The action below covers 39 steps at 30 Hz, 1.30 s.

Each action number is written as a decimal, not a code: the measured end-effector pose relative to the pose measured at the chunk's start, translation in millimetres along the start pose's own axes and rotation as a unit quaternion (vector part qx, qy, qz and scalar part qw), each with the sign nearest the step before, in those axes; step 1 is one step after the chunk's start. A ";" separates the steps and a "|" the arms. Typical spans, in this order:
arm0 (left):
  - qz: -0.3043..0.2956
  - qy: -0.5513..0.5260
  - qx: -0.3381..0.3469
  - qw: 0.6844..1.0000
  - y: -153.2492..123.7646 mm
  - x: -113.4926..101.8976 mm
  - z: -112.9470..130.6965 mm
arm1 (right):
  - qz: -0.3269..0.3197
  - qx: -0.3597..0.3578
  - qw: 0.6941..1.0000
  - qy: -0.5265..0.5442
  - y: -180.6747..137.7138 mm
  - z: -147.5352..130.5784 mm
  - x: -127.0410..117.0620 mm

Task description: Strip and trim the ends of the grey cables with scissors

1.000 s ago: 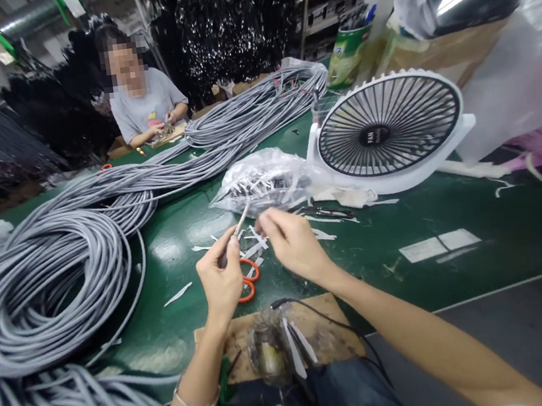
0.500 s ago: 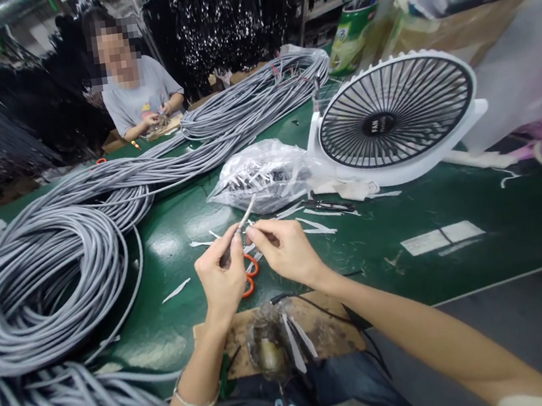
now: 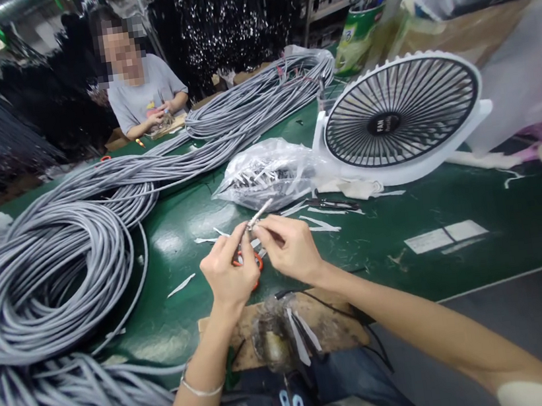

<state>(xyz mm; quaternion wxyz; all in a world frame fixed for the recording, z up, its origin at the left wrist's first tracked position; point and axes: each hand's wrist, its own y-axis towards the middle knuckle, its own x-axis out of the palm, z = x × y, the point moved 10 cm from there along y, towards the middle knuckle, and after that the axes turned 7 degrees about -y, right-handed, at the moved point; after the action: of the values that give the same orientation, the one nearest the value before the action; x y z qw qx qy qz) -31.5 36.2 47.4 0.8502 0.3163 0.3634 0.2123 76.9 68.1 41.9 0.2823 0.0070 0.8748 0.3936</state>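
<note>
My left hand (image 3: pixel 230 268) is closed, thumb and forefinger pinching a thin cable end (image 3: pixel 263 211) whose pale tip points up and to the right. Right beside it, my right hand (image 3: pixel 290 245) pinches at the same cable end, the fingertips of both hands almost touching. Where the fingers meet, the detail is too small to make out. Partly hidden behind my left hand lie scissors with orange handles (image 3: pixel 259 260). White strips (image 3: pixel 324 224) are scattered on the green table (image 3: pixel 357 251) beyond the hands.
Big coils of grey cable (image 3: pixel 122 249) cover the left side. A clear plastic bag (image 3: pixel 267 170) and a white fan (image 3: pixel 401 112) stand ahead. Near my lap is a wooden board (image 3: pixel 336 321) with a stained metal device (image 3: pixel 273 342). Across the table sits a person (image 3: pixel 146 89).
Both hands have closed in on each other slightly, and the cable end has tilted lower toward the right. My left hand now covers more of the orange scissors. The view has shifted a little.
</note>
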 end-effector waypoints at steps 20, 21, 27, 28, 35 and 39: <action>-0.038 0.022 -0.133 0.990 11.9 3.3 -49.4 | 0.029 -0.259 0.963 0.075 -24.8 -65.1 -8.5; -0.033 -0.003 -0.167 0.985 13.1 1.6 -58.4 | 0.043 -0.263 0.960 0.085 -25.2 -64.9 -12.2; 0.027 -0.137 -0.166 0.976 11.9 -7.1 -46.9 | -0.003 0.011 0.998 -0.061 9.0 7.5 -5.9; 0.032 -0.137 -0.151 0.978 10.9 -8.3 -41.0 | -0.012 0.012 0.998 -0.065 10.6 9.2 -4.8; 0.051 -0.101 -0.081 0.990 8.6 -15.5 -20.3 | -0.009 -0.009 0.999 -0.047 6.8 -2.5 -5.0; 0.055 -0.071 -0.041 0.995 9.3 -17.5 -10.5 | -0.016 -0.004 0.999 -0.032 7.5 -3.3 -3.1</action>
<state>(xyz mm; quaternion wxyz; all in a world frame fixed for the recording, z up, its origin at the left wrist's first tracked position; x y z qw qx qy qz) -51.9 36.5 56.6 0.8732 0.3150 0.2746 0.2507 76.3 70.3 50.4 0.3162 0.0040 0.8637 0.3924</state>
